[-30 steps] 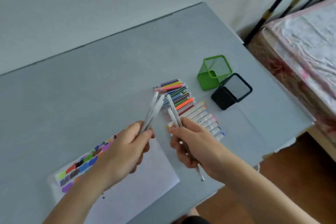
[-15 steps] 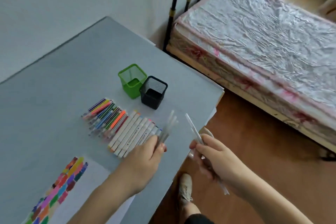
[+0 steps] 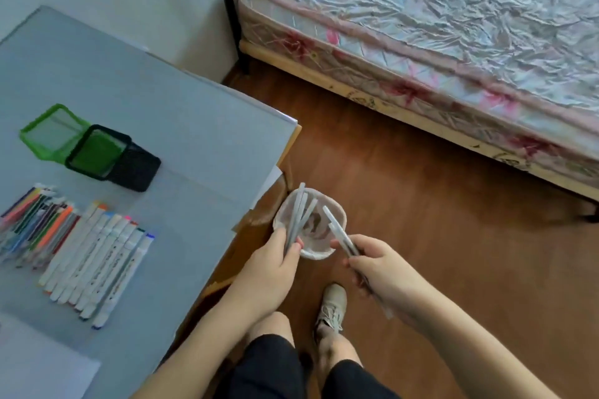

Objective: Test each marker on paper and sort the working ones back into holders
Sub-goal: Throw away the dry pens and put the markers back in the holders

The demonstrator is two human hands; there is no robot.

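Observation:
My left hand [image 3: 270, 269] grips a small bunch of pale grey markers [image 3: 299, 214], their tips pointing up over a small bin lined with a white bag [image 3: 319, 254] on the floor beside the table. My right hand [image 3: 377, 264] holds a couple more grey markers [image 3: 340, 233] slanted above the same bin. On the grey table [image 3: 178, 139] lie a row of white markers [image 3: 97, 264] and a pile of thin coloured pens [image 3: 32, 223]. A green mesh holder [image 3: 52, 129] and a black mesh holder [image 3: 129, 168] stand behind them. The paper [image 3: 39, 363] shows at the lower left.
A bed with a crinkled plastic-covered mattress [image 3: 437, 26] fills the right side. Wooden floor [image 3: 437, 236] lies between bed and table. My legs and a shoe [image 3: 334, 304] are below the bin. The table's corner [image 3: 293, 126] is close to the bin.
The view has swung right, away from the table. Both hands carried their grey markers off the table edge and now hold them over the floor bin.

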